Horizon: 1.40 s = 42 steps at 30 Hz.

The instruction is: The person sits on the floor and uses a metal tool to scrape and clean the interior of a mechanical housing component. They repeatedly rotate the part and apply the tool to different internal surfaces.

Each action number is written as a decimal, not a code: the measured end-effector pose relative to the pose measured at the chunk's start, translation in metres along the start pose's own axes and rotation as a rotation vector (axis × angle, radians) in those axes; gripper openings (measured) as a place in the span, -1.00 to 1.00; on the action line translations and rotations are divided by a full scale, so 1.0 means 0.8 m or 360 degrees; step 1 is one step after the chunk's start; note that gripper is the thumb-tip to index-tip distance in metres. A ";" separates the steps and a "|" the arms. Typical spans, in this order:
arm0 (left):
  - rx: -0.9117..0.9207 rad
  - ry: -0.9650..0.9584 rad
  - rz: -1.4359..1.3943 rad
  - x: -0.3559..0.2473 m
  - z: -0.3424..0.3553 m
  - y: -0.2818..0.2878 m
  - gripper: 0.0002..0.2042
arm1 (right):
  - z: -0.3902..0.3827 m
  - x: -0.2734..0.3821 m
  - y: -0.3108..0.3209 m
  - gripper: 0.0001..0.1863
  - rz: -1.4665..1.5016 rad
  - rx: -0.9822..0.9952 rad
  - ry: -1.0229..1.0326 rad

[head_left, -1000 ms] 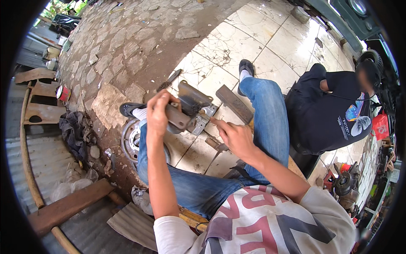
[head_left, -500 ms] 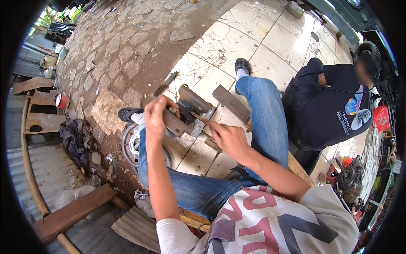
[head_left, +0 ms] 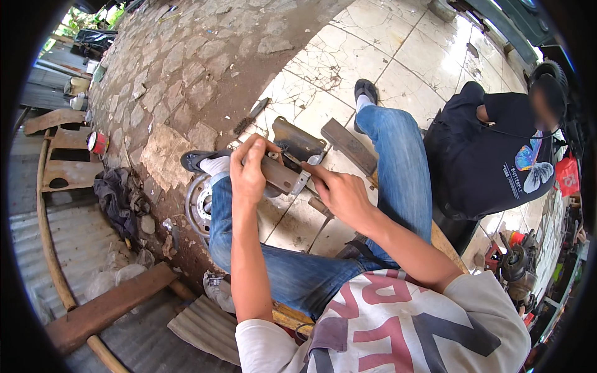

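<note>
My left hand [head_left: 249,168] grips a dull metal bracket [head_left: 277,176] at its left end, fingers curled over it. My right hand [head_left: 342,199], fingers closed, holds a slim tool [head_left: 305,165] whose far end reaches into the metal assembly; its tip is too small to make out. A curved metal part [head_left: 298,137] lies just beyond the bracket, and a clamp-like metal piece [head_left: 320,209] shows below my right hand. A flat metal bar [head_left: 348,149] lies to the right on the tiles, and a wire brush [head_left: 249,117] above my left hand.
A co-worker in dark clothes [head_left: 479,161] sits at the right. A steel wheel rim [head_left: 198,199] lies beside my left leg. At left are rusty plates [head_left: 65,174], corrugated sheets [head_left: 31,248], a wooden plank [head_left: 112,298] and dark cloth [head_left: 112,205]. Assorted parts [head_left: 516,261] lie at the right.
The view has shifted slightly. My left hand and the bracket have moved a little to the right; the slim tool in my right hand has moved along the metal assembly.
</note>
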<state>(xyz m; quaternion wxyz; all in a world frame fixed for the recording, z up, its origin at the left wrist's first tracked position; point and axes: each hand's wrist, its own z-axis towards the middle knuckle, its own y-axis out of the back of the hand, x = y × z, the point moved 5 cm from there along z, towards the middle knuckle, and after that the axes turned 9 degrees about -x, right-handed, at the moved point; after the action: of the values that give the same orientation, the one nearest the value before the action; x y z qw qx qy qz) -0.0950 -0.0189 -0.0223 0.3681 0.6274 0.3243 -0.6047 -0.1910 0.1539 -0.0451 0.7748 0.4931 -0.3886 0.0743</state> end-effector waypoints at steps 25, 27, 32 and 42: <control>-0.0036 0.0122 -0.0179 -0.004 -0.004 0.000 -0.56 | 0.007 0.002 -0.004 -0.59 -0.0034 0.0133 -0.0004; -0.0115 0.0137 -0.0263 0.003 0.005 0.012 -0.57 | 0.004 0.003 0.000 -0.61 -0.0022 0.0169 -0.0006; -0.0070 0.0034 -0.0171 0.007 0.014 0.011 -0.56 | 0.010 0.002 0.002 -0.64 -0.0015 0.0101 0.0014; 0.0020 0.0037 -0.0119 0.000 0.007 0.004 -0.54 | 0.013 0.005 -0.002 -0.65 0.0045 0.0045 0.0018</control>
<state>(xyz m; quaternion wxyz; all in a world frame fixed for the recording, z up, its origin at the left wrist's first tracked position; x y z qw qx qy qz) -0.0954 -0.0257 -0.0219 0.3376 0.6241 0.3480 -0.6127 -0.1934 0.1433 -0.0413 0.7689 0.4980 -0.3900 0.0933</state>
